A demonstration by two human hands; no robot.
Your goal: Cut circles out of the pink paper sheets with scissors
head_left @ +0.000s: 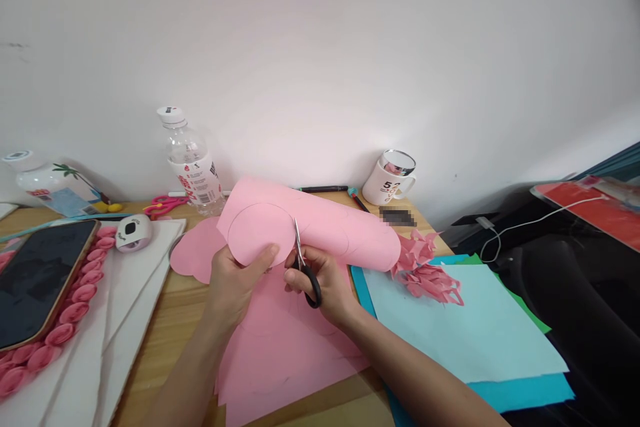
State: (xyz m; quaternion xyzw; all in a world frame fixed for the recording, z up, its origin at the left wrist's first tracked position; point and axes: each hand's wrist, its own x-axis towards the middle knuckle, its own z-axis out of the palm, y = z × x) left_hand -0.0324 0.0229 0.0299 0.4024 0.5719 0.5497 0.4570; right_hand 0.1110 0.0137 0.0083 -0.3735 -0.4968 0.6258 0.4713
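My left hand (pixel 235 280) pinches a large pink paper sheet (pixel 320 223) that is lifted and curled over the table, thumb on a partly cut circle (pixel 257 233). My right hand (pixel 325 280) grips black-handled scissors (pixel 305 267), their blades pointing up along the circle's right edge. More pink sheets (pixel 285 353) lie flat under both hands.
Pink paper scraps (pixel 430 273) lie on light blue paper (pixel 470 327) at the right. A white mug (pixel 390 180), plastic bottle (pixel 193 163), pens (pixel 325 189), pink scissors (pixel 165 205), a small punch (pixel 133 232), a phone (pixel 37 280) and pink paper roses (pixel 75 310) crowd the wooden table (pixel 170 320).
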